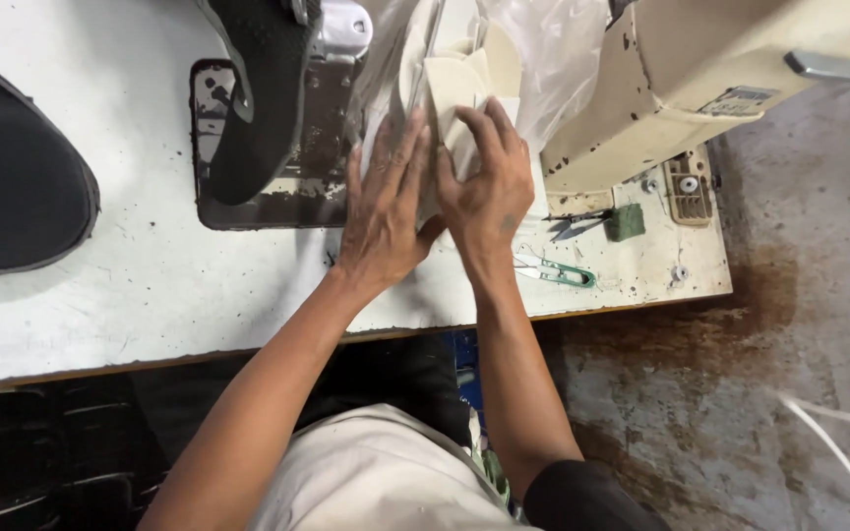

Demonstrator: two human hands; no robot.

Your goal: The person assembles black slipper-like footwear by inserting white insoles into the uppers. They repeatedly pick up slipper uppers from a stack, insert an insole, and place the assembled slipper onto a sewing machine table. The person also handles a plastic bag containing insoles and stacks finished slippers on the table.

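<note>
Both my hands rest together on a stack of cream, curved flat pieces (464, 84) that sits inside a clear plastic bag (543, 59) on the white worktable (150, 295). My left hand (386, 206) lies flat with fingers spread against the bag's left side. My right hand (489, 182) curls its fingers over the cream pieces. A black shoe upper (263, 93) lies under the sewing machine's presser foot (341, 25), just left of my hands.
A cream sewing machine body (700, 69) stands at the right. Green-handled thread snips (558, 272) and a small green block (626, 222) lie beside my right wrist. Another black fabric piece (12, 167) covers the table's left end. Stained concrete floor (789, 344) lies to the right.
</note>
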